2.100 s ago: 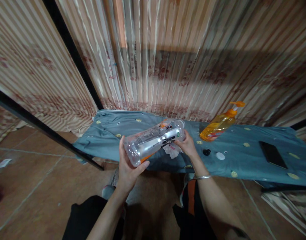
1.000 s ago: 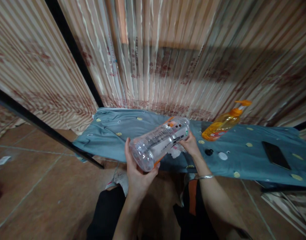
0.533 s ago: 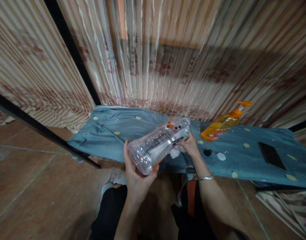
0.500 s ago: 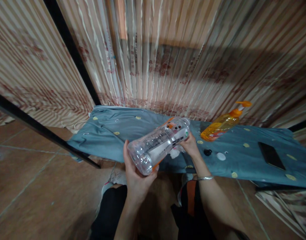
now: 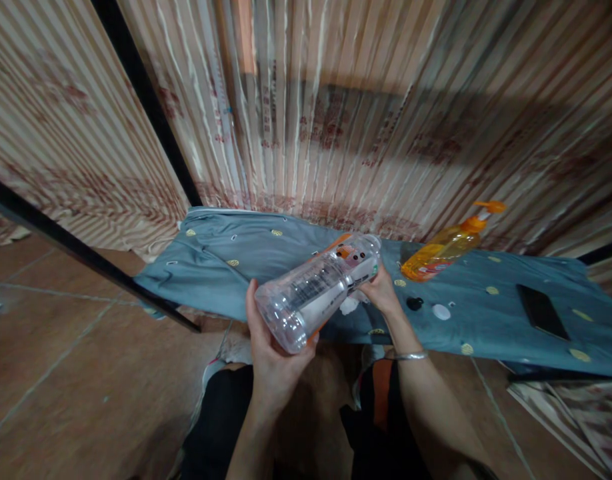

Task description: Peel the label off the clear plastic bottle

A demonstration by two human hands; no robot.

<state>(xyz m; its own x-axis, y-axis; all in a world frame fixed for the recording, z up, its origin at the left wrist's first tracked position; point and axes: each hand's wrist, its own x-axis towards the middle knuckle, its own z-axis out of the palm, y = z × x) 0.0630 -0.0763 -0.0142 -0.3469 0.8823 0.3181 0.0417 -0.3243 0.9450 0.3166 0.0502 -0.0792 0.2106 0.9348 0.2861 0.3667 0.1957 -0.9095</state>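
Observation:
A large clear plastic bottle (image 5: 313, 290) with a white and orange label lies slanted between my hands, its base toward me at the left. My left hand (image 5: 276, 357) is wrapped round the base end. Near the neck end, my right hand (image 5: 381, 290) grips the bottle from the right, its fingers partly hidden behind it. A crumpled white tissue (image 5: 349, 305) shows just below the bottle, beside my right hand; whether the fingers touch it I cannot tell.
The blue cloth-covered surface (image 5: 221, 267) bears an orange pump bottle (image 5: 443, 252), a small black object (image 5: 415, 304), a white round cap (image 5: 441, 312) and a black phone (image 5: 542, 311). Black metal poles (image 5: 149, 107) stand at the left, before a striped curtain (image 5: 326, 120).

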